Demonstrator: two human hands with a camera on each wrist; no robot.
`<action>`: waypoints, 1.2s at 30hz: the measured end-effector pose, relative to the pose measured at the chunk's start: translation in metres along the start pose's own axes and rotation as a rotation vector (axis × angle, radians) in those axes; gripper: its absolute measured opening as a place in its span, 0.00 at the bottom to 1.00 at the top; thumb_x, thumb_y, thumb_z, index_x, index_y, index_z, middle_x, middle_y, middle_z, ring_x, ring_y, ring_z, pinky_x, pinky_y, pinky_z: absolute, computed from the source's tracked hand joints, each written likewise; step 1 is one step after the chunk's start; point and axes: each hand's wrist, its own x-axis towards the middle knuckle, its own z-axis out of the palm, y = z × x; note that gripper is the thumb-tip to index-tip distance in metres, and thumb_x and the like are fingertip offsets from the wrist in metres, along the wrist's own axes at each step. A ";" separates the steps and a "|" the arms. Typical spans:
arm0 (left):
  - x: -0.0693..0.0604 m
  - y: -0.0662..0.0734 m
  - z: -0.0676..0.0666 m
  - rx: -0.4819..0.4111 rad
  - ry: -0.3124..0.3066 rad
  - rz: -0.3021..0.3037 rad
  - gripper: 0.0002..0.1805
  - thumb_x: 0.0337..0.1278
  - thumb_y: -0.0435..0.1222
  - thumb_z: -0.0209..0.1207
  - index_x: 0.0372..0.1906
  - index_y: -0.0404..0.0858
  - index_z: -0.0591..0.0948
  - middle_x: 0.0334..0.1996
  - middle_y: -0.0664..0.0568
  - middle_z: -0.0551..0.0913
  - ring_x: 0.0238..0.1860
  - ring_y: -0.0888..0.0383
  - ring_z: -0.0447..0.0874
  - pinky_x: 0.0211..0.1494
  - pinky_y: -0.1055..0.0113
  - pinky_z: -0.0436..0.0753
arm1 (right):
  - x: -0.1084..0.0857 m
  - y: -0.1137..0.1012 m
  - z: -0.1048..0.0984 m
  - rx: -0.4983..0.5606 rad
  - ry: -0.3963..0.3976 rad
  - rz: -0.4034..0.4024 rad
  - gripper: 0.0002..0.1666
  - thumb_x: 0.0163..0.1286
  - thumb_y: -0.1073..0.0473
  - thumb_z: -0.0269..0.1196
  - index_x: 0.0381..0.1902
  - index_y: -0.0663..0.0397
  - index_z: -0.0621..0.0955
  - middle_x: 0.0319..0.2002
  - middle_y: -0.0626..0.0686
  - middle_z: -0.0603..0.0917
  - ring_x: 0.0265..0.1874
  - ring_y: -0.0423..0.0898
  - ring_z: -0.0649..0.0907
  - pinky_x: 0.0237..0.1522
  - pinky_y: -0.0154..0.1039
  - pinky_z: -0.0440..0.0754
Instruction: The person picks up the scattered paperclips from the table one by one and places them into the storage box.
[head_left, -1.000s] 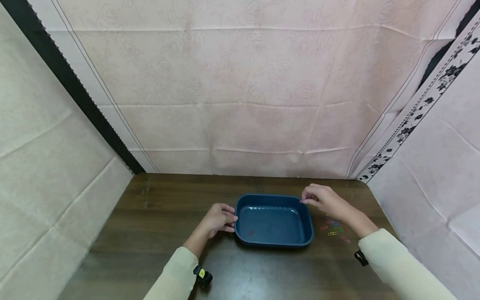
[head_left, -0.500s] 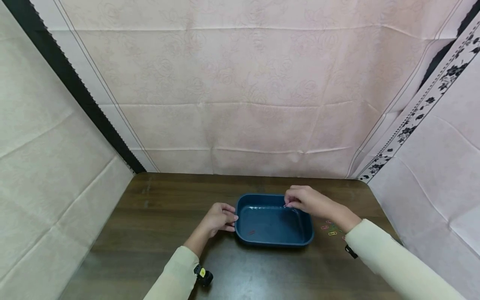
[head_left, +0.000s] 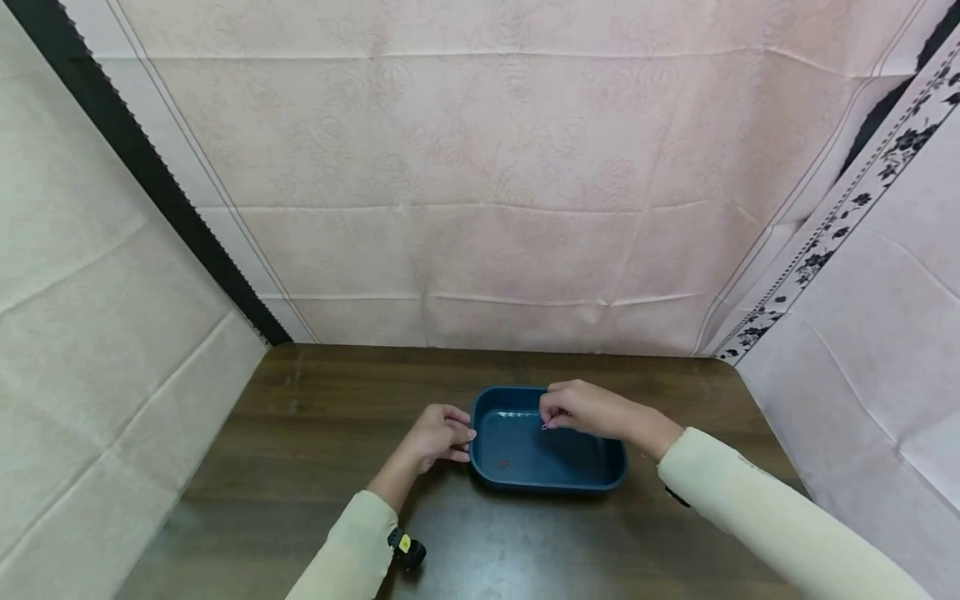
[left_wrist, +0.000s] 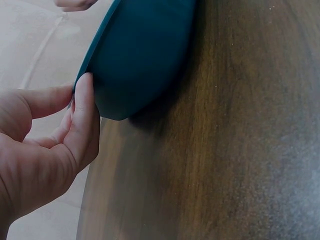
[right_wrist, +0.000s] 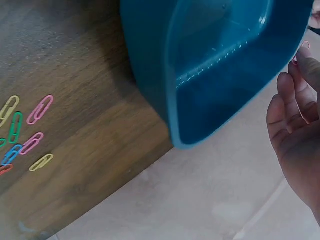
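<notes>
A blue rectangular tray stands on the wooden table, and a red paper clip lies inside it near the front left. At its left end my left hand pinches the rim; the left wrist view has the thumb and a finger against the tray's edge. Over the tray's interior, my right hand pinches a pink paper clip between thumb and fingertip. Several loose paper clips in pink, yellow, green, blue and orange-red lie right of the tray, mostly hidden by my right forearm in the head view.
The brown wooden table reaches back to a pale cloth hanging. Light cloth panels enclose both sides. A small camera is strapped at my left wrist.
My right hand has moved left from the tray's right rim to above its interior, carrying the paper clip. Its forearm now covers the loose clips. My left hand has stayed at the rim.
</notes>
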 end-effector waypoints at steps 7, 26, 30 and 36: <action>-0.001 0.000 0.000 0.001 0.009 -0.004 0.15 0.70 0.27 0.60 0.57 0.25 0.76 0.42 0.35 0.82 0.34 0.52 0.85 0.40 0.60 0.93 | 0.017 -0.005 0.006 -0.023 -0.103 -0.030 0.04 0.72 0.59 0.68 0.35 0.45 0.83 0.33 0.42 0.79 0.32 0.34 0.75 0.36 0.27 0.81; -0.003 0.000 -0.002 0.005 0.007 0.002 0.15 0.71 0.27 0.59 0.57 0.25 0.76 0.39 0.38 0.82 0.33 0.53 0.85 0.40 0.60 0.93 | 0.044 -0.008 0.031 0.030 -0.355 0.005 0.06 0.72 0.57 0.68 0.32 0.43 0.84 0.30 0.40 0.82 0.27 0.34 0.78 0.33 0.27 0.82; -0.003 0.000 -0.002 0.000 0.004 -0.003 0.15 0.72 0.28 0.59 0.58 0.25 0.75 0.39 0.38 0.82 0.34 0.53 0.84 0.41 0.60 0.93 | 0.045 -0.007 0.038 0.028 -0.411 0.035 0.08 0.73 0.58 0.67 0.31 0.42 0.84 0.28 0.41 0.83 0.24 0.34 0.77 0.30 0.27 0.80; -0.002 0.000 -0.001 -0.003 0.002 0.001 0.15 0.72 0.27 0.59 0.58 0.25 0.75 0.40 0.37 0.82 0.34 0.52 0.85 0.41 0.59 0.93 | 0.045 -0.003 0.044 0.007 -0.428 0.062 0.08 0.73 0.58 0.67 0.32 0.42 0.84 0.29 0.42 0.84 0.24 0.34 0.77 0.30 0.27 0.80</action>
